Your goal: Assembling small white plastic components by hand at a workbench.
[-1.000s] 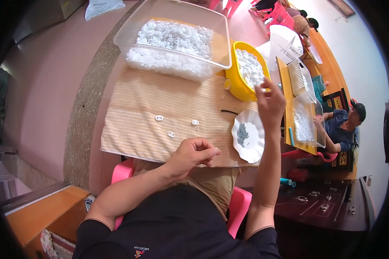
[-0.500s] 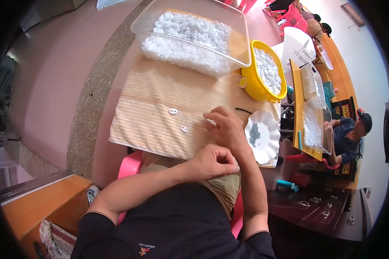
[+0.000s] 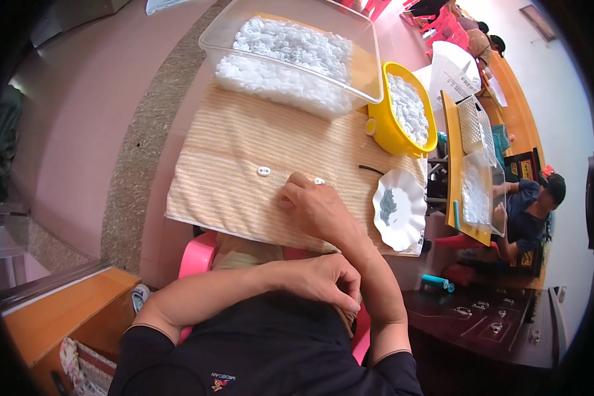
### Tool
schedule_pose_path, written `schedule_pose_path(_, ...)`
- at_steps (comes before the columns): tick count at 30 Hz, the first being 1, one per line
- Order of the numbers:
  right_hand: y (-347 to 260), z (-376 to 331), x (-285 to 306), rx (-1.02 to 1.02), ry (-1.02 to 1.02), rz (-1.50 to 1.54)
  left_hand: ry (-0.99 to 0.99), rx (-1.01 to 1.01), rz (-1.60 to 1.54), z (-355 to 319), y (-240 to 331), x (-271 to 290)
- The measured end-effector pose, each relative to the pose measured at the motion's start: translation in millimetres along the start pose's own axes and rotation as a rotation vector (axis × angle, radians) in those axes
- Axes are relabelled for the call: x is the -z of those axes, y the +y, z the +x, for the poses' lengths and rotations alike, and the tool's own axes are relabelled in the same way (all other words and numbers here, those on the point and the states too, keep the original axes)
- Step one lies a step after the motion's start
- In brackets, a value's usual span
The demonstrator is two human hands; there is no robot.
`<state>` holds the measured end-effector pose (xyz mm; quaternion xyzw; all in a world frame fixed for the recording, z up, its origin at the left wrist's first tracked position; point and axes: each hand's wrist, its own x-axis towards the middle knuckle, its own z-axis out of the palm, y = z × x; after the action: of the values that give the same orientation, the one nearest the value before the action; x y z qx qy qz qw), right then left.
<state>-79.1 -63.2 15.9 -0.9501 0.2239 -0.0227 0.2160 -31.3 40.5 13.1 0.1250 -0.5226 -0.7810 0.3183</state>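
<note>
**Right hand down on striped cloth beside small white parts; left hand curled at the lap**

Right hand [image 3: 313, 208]: centre of frame, lying knuckles-up on the striped cloth [image 3: 244, 165], fingers curled down and pressed together at the cloth. Whether the fingertips pinch anything cannot be told; they are hidden under the hand.

Small white part [image 3: 264, 171]: lies flat on the cloth, just left of the right hand, apart from it. A second white part [image 3: 319, 180] sits at the upper edge of the right hand, touching or nearly touching the knuckles; which cannot be told.

Left hand [image 3: 320, 280]: lower centre of frame, below the cloth edge, against the body. Fingers curled loosely inward; what, if anything, sits inside them is not visible.

Surroundings:
- White scalloped dish [image 3: 400, 210], right of the right hand, on the right end of the cloth, with a small grey heap in its middle.
- Thin dark strip [image 3: 371, 169] on the cloth, between hand and dish, above both.
- Yellow bowl [image 3: 384, 125], upper right of centre, filled with white pieces.
- Clear plastic tub [image 3: 369, 66], upper centre, just left of the bowl, with a thick layer of white pieces inside.
- Pink stool [image 3: 195, 254] showing under the near cloth edge, lower left of centre.
- Another person in a dark blue shirt [image 3: 525, 214] sits at the right edge of frame, beside a clear tray.
</note>
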Motion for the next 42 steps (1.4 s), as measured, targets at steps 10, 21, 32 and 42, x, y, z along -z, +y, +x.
schedule_pose_path(10,19,-53,17,-0.304,0.415,0.600,0.372,-0.023,0.139,-1,8,7)
schedule_pose_path(21,17,-136,10,-0.159,0.547,0.757,0.825,-0.266,-0.210,8,-6,2)
schedule_pose_path(32,16,-134,-10,-0.199,0.744,0.628,0.818,-0.295,-0.319,10,-8,3)
schedule_pose_path(42,22,-88,9,-0.415,0.556,0.661,1.130,-0.458,-0.430,-1,10,28)
